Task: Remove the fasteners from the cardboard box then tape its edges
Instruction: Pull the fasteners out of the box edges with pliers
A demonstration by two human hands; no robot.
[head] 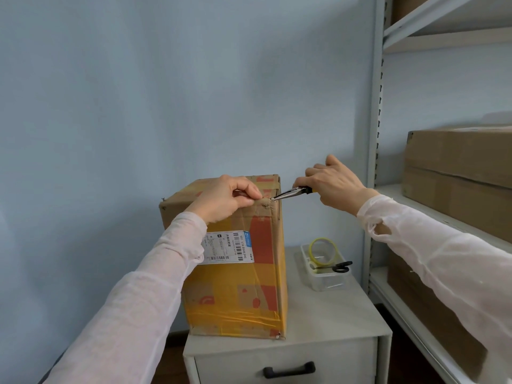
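Note:
A tall cardboard box (235, 286) with yellow tape, red print and a white shipping label stands on a small white cabinet (327, 325). My left hand (224, 198) pinches the box's top front edge near its right corner. My right hand (335, 184) grips long-nose pliers (291, 193) with yellow-black handles. Their tip touches the crumpled top right corner of the box, just right of my left fingers. The fastener itself is too small to make out.
A clear plastic tub (325, 275) right of the box holds a roll of yellowish tape (322, 252) and black-handled scissors (339, 266). A metal shelving rack (374, 134) with large cardboard boxes (457, 159) stands close at the right. A blue wall lies behind.

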